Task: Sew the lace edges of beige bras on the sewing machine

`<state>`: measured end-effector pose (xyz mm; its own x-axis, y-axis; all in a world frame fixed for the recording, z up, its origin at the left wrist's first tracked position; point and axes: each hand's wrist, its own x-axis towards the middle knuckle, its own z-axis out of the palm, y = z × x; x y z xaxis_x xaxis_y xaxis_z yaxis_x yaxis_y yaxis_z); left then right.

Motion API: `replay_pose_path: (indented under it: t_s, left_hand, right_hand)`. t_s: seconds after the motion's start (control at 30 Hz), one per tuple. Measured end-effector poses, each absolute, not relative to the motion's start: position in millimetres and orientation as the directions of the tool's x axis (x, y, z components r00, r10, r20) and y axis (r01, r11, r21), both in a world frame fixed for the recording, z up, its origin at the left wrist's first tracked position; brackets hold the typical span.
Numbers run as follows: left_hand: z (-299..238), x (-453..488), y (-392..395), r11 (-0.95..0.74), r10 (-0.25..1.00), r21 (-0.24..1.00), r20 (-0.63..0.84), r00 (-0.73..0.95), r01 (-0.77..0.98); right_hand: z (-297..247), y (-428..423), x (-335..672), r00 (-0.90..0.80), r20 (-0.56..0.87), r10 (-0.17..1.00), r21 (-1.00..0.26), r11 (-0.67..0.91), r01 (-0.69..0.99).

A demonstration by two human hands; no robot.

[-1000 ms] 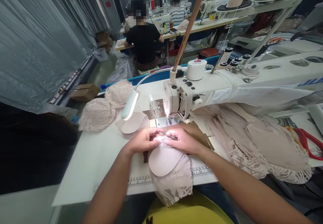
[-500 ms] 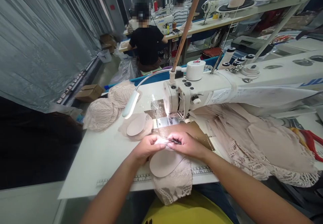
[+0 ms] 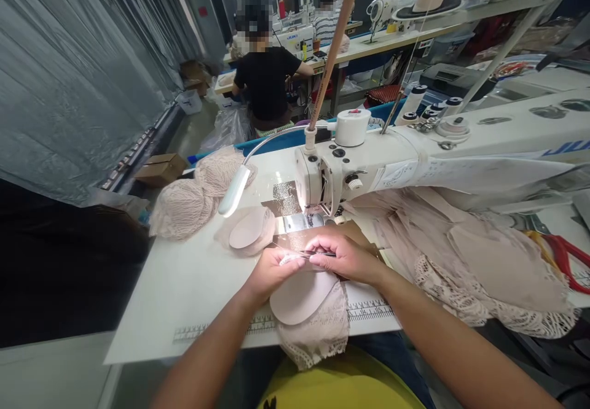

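Left hand [image 3: 271, 271] pinches lace cup [image 3: 302, 295] edge; right hand [image 3: 343, 255] clamped on thin metal tool [image 3: 319, 253] (type unclear), just beside left fingertips.

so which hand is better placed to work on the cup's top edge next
Likely the right hand: it holds the thin metal tool right at the padded cup edge, while the left hand pinches that edge beside it.
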<state>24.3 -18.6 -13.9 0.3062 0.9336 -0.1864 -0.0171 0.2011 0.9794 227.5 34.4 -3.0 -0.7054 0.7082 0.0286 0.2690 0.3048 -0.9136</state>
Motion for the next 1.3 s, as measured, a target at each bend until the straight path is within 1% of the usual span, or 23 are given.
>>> replay_pose_path:
  t_s: [0.13,0.37,0.43,0.5,0.57,0.6,0.63,0.67,0.7,0.73,0.8,0.83,0.87,0.9,0.93,1.0,1.03,1.07,1.1,1.17,1.23,1.3]
  left_hand:
    - [-17,23,-17,0.204,0.926,0.979,-0.199,0.321,0.02]
    - [-17,26,-17,0.178,0.92,0.982,-0.188,0.344,0.063]
    - [-11,24,-19,0.152,0.915,0.975,-0.202,0.348,0.164]
    - [-1,17,-22,0.063,0.94,0.929,-0.178,0.291,0.365]
    - [10,5,-21,-0.05,0.983,0.821,-0.062,0.176,0.569]
    - [15,-1,-18,-0.092,0.993,0.76,0.022,0.116,0.644]
    - [20,-8,-13,-0.117,0.993,0.71,0.101,0.063,0.694]
    - [23,-15,-6,-0.126,0.987,0.674,0.159,0.024,0.727]
    - [24,-22,3,-0.122,0.982,0.652,0.189,-0.005,0.748]
    - [24,-28,13,-0.1,0.982,0.645,0.189,-0.031,0.757]
    - [20,-39,34,-0.009,0.993,0.672,0.094,-0.073,0.74]
    - [17,-43,42,0.044,0.996,0.697,0.029,-0.09,0.716]
    - [13,-45,48,0.089,0.995,0.718,-0.031,-0.097,0.69]
    - [10,-47,51,0.124,0.992,0.739,-0.082,-0.094,0.663]
    - [6,-48,52,0.144,0.989,0.758,-0.122,-0.079,0.636]
    - [1,-47,47,0.165,0.981,0.804,-0.194,-0.01,0.571]
    - [0,-45,42,0.173,0.974,0.831,-0.225,0.034,0.529]
    - [0,-43,37,0.178,0.966,0.856,-0.246,0.078,0.485]
    - [0,-40,32,0.181,0.96,0.878,-0.256,0.116,0.443]
    - [1,-36,23,0.181,0.953,0.911,-0.256,0.165,0.371]
    - [3,-32,19,0.179,0.95,0.93,-0.248,0.19,0.322]
    - [3,-30,17,0.181,0.948,0.947,-0.24,0.21,0.264]
  right_hand:
    - [-4,31,222,-0.722,0.011,0.692,-0.918,0.293,0.268]
    - [-8,26,213,-0.669,0.068,0.741,-0.933,0.284,0.22]
    - [-10,27,214,-0.624,0.078,0.778,-0.938,0.269,0.218]
    - [-12,28,217,-0.541,0.093,0.836,-0.939,0.254,0.231]
    - [-14,26,220,-0.473,0.14,0.87,-0.917,0.295,0.27]
    - [-15,24,220,-0.47,0.182,0.864,-0.886,0.351,0.303]
    - [-16,21,219,-0.501,0.231,0.834,-0.837,0.432,0.334]
    - [-16,18,217,-0.565,0.276,0.778,-0.769,0.531,0.355]
    - [-17,15,214,-0.65,0.3,0.698,-0.687,0.631,0.36]
    - [-17,12,210,-0.742,0.296,0.602,-0.601,0.721,0.346]
    - [-17,8,204,-0.871,0.226,0.435,-0.469,0.833,0.294]
    - [-17,7,203,-0.903,0.187,0.387,-0.435,0.857,0.278]
    - [-17,7,204,-0.914,0.154,0.375,-0.42,0.862,0.283]
    - [-17,9,207,-0.91,0.127,0.394,-0.419,0.853,0.311]
    - [-17,11,212,-0.89,0.102,0.444,-0.427,0.828,0.364]
    - [-15,16,226,-0.822,0.023,0.569,-0.458,0.737,0.498]
    - [-13,18,233,-0.787,-0.026,0.616,-0.48,0.683,0.55]
    - [-10,21,240,-0.766,-0.069,0.639,-0.51,0.637,0.577]
    - [-7,23,245,-0.759,-0.094,0.645,-0.551,0.601,0.579]
    - [-1,27,249,-0.75,-0.088,0.655,-0.659,0.527,0.537]
    - [4,31,245,-0.703,-0.043,0.71,-0.776,0.42,0.471]
    - [6,34,234,-0.64,-0.036,0.768,-0.865,0.297,0.404]
